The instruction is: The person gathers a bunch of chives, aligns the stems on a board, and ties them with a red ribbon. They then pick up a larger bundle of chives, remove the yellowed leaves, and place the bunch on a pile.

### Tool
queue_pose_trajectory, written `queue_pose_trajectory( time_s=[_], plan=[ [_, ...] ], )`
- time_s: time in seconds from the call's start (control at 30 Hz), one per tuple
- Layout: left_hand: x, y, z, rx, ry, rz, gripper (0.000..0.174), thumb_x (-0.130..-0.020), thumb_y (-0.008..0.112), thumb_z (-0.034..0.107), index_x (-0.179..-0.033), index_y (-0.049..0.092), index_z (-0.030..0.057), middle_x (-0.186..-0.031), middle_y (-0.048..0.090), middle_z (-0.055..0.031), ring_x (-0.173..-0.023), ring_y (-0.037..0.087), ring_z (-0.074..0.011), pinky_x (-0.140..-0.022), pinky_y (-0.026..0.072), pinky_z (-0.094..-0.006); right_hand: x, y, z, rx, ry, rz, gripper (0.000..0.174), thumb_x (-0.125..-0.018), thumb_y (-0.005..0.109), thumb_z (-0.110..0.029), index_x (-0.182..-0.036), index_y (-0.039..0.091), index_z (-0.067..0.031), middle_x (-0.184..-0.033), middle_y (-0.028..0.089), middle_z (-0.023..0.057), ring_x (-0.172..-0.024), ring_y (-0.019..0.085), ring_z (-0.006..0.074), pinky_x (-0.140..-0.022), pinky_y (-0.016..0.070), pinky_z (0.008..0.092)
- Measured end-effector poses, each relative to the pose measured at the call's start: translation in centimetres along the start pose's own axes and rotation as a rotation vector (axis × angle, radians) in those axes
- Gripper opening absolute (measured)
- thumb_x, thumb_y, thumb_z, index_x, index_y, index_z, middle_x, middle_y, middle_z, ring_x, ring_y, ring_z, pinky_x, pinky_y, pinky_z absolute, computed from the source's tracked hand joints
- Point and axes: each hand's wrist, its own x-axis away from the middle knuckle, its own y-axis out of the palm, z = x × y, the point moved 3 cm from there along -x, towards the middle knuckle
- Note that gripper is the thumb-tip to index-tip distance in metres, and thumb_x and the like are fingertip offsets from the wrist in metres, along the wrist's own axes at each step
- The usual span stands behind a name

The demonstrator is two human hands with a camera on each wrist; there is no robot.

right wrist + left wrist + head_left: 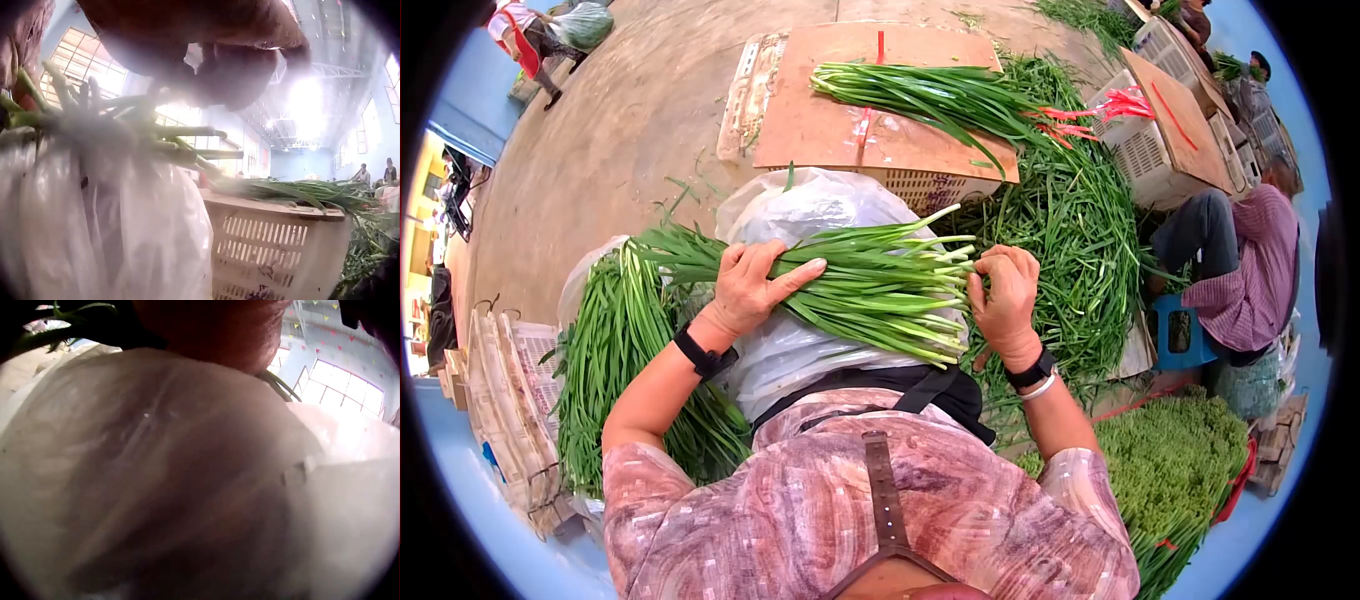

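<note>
A loose bunch of garlic chives (pixel 870 290) lies across the lap on clear plastic sheeting (pixel 775 365), pale stalk ends to the right. My left hand (pixel 750 285) grips its leafy part, thumb stretched along the top. At the stalk ends, the curled fingers and thumb of my right hand (pixel 1008 295) pinch at the tips. The right wrist view has these fingers (pixel 219 69) bent above blurred stalk ends (pixel 194 134). In the left wrist view, plastic (pixel 169 469) fills most of the picture beneath part of the hand, and the chives are mostly hidden.
Ahead, a tied bunch (pixel 920 95) lies on a board (pixel 800 130) over a plastic crate (pixel 262 250). Loose chives (pixel 1070 250) heap to the right; more hang at left (pixel 615 370). Chives with budded tops (pixel 1170 450) lie lower right. A seated person (pixel 1245 250) is at far right.
</note>
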Motion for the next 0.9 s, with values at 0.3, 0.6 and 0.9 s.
queue_pose_trajectory(
  time_s=[0.3,0.6,0.9],
  plan=[
    [0.4,-0.1,0.0,-0.018,-0.001,-0.006,0.047,-0.078,0.054,0.019,-0.122,0.061,0.0318,-0.101,0.055,-0.0059,-0.086,0.055,-0.0158,-0.077,0.036,-0.0301,5.3,-0.7,10.8,-0.411,0.787,0.24,0.006,-0.088,0.058,-0.007,-0.086,0.057,-0.0013,-0.073,0.061,0.0032,-0.065,0.059,0.0088,-0.059,0.047,0.0207],
    [-0.2,-0.7,-0.3,0.018,-0.003,0.003,0.047,-0.076,0.057,0.019,-0.121,0.062,0.031,-0.098,0.056,-0.0034,-0.081,0.055,-0.0141,-0.073,0.0374,-0.0285,-0.7,-4.8,6.0,0.061,0.424,-0.343,0.045,-0.077,0.07,-0.011,-0.116,0.054,0.0046,-0.123,0.053,0.0245,-0.111,0.052,0.0394,-0.094,0.0426,0.0422],
    [-6.4,-6.3,-0.7,-0.218,0.099,-0.05,0.012,-0.071,0.056,0.019,-0.075,0.048,0.0099,-0.064,0.044,0.001,-0.064,0.051,-0.0129,-0.061,0.0384,-0.0281,-10.8,4.6,-12.1,-0.498,-0.229,-0.614,0.124,-0.054,0.087,-0.04,-0.139,0.014,0.013,-0.13,0.042,0.0329,-0.122,0.043,0.0435,-0.103,0.0356,0.0424]
  ],
)
